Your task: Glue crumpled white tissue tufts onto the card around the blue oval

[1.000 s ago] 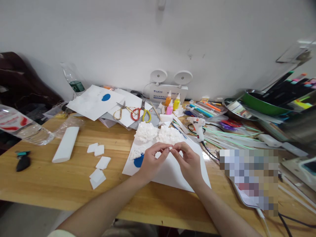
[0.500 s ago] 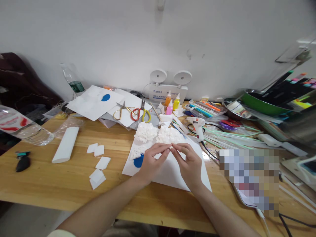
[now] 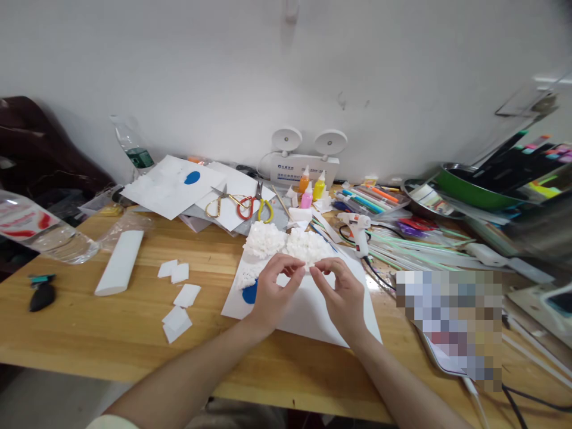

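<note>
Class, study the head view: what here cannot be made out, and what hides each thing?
White bit between left hand and right hand: head view; too small, and their grip covers part.
Near blue patch: head view; left hand and a white clump hide part.
Red-labelled bottle: head view; left edge cuts it off.
Pixelated item: head view; pixel blocks hide its surface.

Wooden table (image 3: 89, 339) under a white sheet (image 3: 304, 319), small white squares (image 3: 186, 295) and a white block (image 3: 120, 262).
</note>
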Motion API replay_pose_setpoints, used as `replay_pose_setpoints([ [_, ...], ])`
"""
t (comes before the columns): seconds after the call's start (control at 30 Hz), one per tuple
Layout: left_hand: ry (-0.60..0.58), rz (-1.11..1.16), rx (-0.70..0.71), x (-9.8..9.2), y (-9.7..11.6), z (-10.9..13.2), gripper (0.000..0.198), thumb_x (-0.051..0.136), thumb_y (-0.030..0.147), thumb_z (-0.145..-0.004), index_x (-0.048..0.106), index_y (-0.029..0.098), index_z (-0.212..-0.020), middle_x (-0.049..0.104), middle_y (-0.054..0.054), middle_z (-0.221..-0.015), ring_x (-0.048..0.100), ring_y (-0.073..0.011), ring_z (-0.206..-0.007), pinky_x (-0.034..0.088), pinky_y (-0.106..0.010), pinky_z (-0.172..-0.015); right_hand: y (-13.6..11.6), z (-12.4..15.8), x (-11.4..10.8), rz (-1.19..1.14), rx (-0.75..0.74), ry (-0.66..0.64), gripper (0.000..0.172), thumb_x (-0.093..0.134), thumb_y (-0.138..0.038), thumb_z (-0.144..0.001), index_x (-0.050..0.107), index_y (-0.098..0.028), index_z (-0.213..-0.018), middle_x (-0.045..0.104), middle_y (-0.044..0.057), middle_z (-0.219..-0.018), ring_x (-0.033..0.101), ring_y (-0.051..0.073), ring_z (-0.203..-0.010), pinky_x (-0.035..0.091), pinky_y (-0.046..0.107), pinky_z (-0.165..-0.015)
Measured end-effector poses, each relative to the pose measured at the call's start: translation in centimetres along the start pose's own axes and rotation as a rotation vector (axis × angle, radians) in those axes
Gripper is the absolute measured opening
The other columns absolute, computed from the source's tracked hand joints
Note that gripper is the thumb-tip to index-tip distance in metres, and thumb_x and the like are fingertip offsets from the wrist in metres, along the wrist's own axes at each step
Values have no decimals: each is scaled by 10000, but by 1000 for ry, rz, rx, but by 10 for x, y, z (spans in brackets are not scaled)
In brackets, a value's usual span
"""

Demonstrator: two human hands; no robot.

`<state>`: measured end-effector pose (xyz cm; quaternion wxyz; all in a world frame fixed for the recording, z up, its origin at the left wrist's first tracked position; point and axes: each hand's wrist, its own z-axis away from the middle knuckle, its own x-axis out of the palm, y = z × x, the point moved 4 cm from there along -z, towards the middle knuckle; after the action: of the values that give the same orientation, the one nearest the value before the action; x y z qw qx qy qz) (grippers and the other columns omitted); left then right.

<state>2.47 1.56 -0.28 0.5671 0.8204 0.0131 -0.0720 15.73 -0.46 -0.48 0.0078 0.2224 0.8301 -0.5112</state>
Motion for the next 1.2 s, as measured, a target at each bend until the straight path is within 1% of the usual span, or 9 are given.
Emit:
replay_pose_setpoints([
  [0.07,3,-12,12,0,0,0,81,558,221,-776,629,192,-801,567,-15,-780,530,-125,-755,432,-234,-665,0,0,1,-13,3,-22,43,559,-228,-783,562,-207,-746,552,15,-732,524,163,-737,424,315,-674],
  [0.2,-10,-14,-1,0,-1,0,112,552,226,-785,641,200,-847,574,-19,-799,533,-127,-764,429,-238,-666,-1,0,3,-27,3,-82,41,551,-222,-794,556,-208,-756,545,23,-758,520,164,-753,422,314,-676],
  [0.4,-46,24,-3,1,0,0,135,538,215,-795,653,191,-862,587,-33,-821,544,-135,-782,436,-250,-689,-1,0,3,-32,-8,-112,36,547,-210,-804,558,-205,-770,543,23,-764,514,157,-756,414,309,-679],
  [0.67,-51,37,42,2,1,0,124,593,211,-753,666,184,-850,584,-30,-778,534,-131,-732,447,-263,-669,2,-1,-1,-45,4,-59,24,576,-220,-786,575,-204,-768,555,17,-746,518,158,-752,410,308,-693],
  [0.8,-50,45,32,1,-2,-2,86,620,223,-734,663,178,-793,590,-30,-757,535,-132,-717,445,-266,-665,7,-3,-1,-85,95,-69,56,613,-256,-753,592,-204,-748,560,11,-721,516,156,-723,410,300,-673],
  [1.0,-87,46,32,2,-1,-3,70,599,235,-755,629,174,-770,585,-24,-761,525,-127,-727,436,-258,-672,16,-5,4,-257,257,-172,122,630,-305,-726,599,-193,-689,562,8,-682,497,145,-678,414,283,-652],
  [1.1,-68,14,66,0,1,-3,68,564,223,-782,612,174,-779,580,-22,-766,526,-125,-737,433,-252,-671,15,-5,5,-309,302,-202,144,603,-326,-745,609,-192,-693,570,9,-692,501,143,-688,409,279,-661],
  [1.2,-34,-73,147,-2,5,-3,48,562,196,-781,604,173,-782,575,-22,-760,532,-126,-739,435,-254,-670,14,-4,7,-368,360,-245,202,564,-358,-768,616,-187,-673,572,9,-677,502,145,-691,402,275,-660],
])
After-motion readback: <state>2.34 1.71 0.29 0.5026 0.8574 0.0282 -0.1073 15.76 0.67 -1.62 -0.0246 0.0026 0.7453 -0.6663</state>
